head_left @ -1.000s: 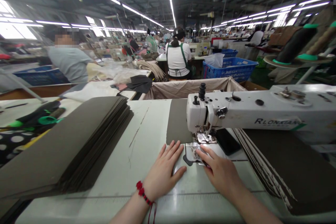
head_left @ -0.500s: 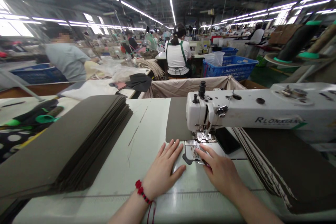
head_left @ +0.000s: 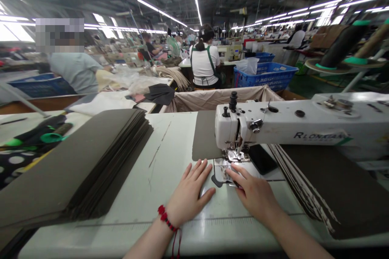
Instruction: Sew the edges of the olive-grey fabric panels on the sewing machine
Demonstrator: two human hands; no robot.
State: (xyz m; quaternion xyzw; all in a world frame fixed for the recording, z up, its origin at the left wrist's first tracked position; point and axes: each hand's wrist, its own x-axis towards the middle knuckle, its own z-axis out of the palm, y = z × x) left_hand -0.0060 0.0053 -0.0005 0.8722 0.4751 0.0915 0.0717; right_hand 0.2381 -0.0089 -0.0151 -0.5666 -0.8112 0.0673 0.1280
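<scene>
Blue crate (head_left: 270,77) holding pale plastic bag (head_left: 248,66), right of seated co-worker (head_left: 204,64); green fan (head_left: 173,47) left.

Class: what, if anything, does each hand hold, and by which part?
The left hand holds nothing, lying palm down on the sewing table. Whether the right hand, near the presser foot, grips anything cannot be told.

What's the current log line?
left hand: on pale green tabletop; right hand: fingers at silver plate; flat grey panel: partly behind white sewing machine
</scene>
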